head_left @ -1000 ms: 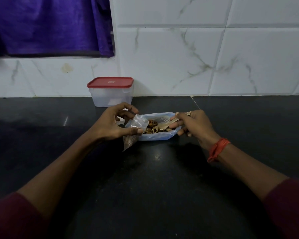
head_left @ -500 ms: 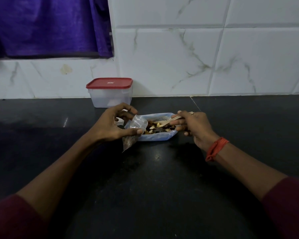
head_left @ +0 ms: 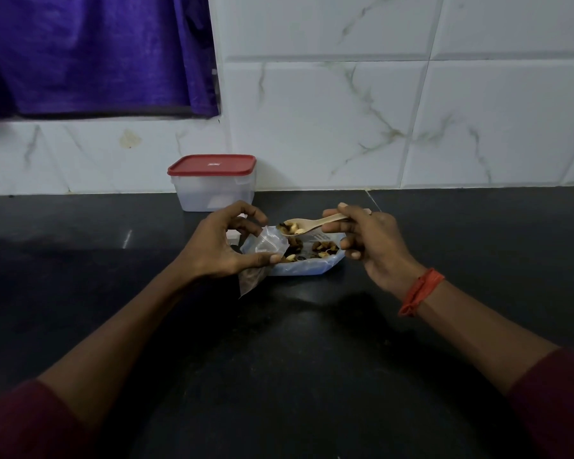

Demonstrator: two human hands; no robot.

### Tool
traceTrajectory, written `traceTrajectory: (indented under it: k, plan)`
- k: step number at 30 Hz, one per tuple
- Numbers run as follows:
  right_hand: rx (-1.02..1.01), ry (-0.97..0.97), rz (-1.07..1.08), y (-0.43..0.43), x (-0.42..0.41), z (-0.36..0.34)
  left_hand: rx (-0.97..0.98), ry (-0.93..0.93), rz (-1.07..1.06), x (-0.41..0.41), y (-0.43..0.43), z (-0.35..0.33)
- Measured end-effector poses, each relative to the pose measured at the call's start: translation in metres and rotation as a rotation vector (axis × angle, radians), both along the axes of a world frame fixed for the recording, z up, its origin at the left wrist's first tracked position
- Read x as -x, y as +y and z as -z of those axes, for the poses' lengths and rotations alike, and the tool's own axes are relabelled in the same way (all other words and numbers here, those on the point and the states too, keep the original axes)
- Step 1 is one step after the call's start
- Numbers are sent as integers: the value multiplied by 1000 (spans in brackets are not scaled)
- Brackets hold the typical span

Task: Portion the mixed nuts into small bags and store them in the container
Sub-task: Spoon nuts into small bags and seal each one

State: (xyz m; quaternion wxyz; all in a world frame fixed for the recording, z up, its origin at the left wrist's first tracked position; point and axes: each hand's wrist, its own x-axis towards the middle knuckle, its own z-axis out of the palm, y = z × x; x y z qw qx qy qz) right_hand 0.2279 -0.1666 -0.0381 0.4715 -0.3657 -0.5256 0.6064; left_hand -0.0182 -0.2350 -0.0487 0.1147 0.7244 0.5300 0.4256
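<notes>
My left hand [head_left: 219, 246] pinches a small clear plastic bag [head_left: 262, 250] with its mouth held apart; some nuts sit in the bag's bottom. My right hand [head_left: 371, 243] grips a wooden spoon [head_left: 312, 225] loaded with mixed nuts, its bowl raised just above and right of the bag's mouth. Under the spoon lies a pale blue tray [head_left: 307, 268] with mixed nuts [head_left: 322, 248] in it. A clear container with a red lid [head_left: 212, 182] stands shut against the wall behind my left hand.
The black counter [head_left: 279, 359] stretches wide in front of and beside the tray. A white tiled wall [head_left: 378, 111] closes the back. A purple curtain [head_left: 90, 51] hangs at the upper left. Something small and white [head_left: 234, 238] lies behind my left hand.
My right hand has lifted the spoon out of the tray with nuts on it and brought it left toward the bag's mouth. My left hand holds the bag as before.
</notes>
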Motion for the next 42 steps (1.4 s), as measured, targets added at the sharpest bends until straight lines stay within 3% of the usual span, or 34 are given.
traceTrajectory:
  k: [3, 7, 9, 18, 21, 28, 34, 38, 42]
  plan:
    - [-107, -53, -65, -7, 4, 0, -17, 0, -2, -1, 0, -2]
    - [-459, -348, -271, -12, 4, 0, -36, -5, -12, -1, -1, -1]
    - [-552, -354, -327, -14, 3, -3, -33, -1, -13, 0, -1, -2]
    - [-480, -109, -12, -3, 2, 3, -27, -12, -21, 2, -2, -2]
    - [-471, -119, 68, 2, -3, 3, -32, -15, -16, 4, 0, -2]
    - [-553, -399, 87, 11, -7, 16, -59, -33, 13, 1, 0, -3]
    - [-779, -709, 102, 22, -16, 18, -75, -18, 17, -1, -2, -5]
    - [-909, -912, 3, 33, -25, 16, -69, -14, 13, -1, -1, -3]
    - [-1081, -985, 64, 27, -21, 19, -53, -3, 22, 1, -1, -2]
